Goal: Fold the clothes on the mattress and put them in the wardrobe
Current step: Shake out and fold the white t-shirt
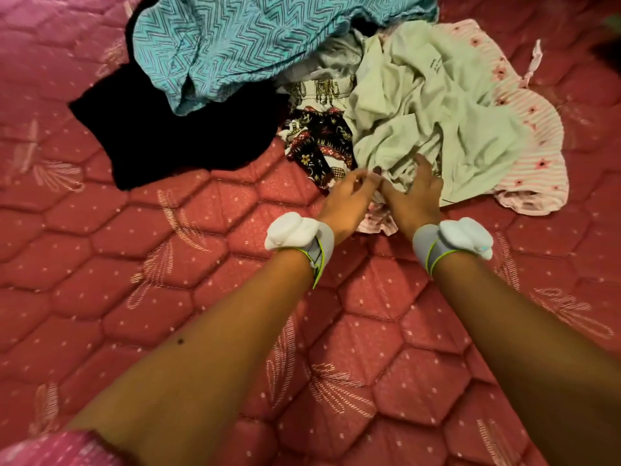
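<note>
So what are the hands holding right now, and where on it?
Both hands, left hand and right hand, reach the near edge of the pale green garment; whether they grip it cannot be told.

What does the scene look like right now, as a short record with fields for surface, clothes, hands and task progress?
surface: red quilted mattress
clothes: loose pile of a teal zigzag garment, black garment, dark patterned cloth, pale green garment, pink striped garment
left hand: at the pile's near edge, fingers curled; grip unclear
right hand: fingers spread on the pale green garment
wrists: grey bands with white modules
progress: nothing folded yet; wardrobe not in view
</note>
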{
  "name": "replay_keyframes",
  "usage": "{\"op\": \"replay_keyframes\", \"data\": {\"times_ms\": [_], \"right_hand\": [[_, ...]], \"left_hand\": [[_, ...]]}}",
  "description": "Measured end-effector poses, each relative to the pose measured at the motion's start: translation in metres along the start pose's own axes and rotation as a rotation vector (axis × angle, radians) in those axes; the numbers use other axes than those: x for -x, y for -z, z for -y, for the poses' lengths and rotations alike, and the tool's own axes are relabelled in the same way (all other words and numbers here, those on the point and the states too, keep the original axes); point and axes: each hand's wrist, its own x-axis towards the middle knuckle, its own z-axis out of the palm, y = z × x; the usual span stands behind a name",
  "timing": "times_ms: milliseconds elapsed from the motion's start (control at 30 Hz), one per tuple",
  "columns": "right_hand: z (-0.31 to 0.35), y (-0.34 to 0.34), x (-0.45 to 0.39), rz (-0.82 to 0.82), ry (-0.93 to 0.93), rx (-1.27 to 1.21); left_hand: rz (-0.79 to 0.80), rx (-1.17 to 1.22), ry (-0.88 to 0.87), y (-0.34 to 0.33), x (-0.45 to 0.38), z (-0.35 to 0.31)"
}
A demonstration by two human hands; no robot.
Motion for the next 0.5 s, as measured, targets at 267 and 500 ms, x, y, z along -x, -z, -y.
{"op": "replay_keyframes", "data": {"times_ms": [267,500], "right_hand": [[0.013,-0.028,0.076,0.159,0.753,0.22],[-0.013,-0.05,0.138,0.158,0.981,0.388]], "left_hand": [[-0.014,0.339,0.108,0.042,0.013,0.01],[-0.853,0.153,0.048,0.127,0.072,0.08]]}}
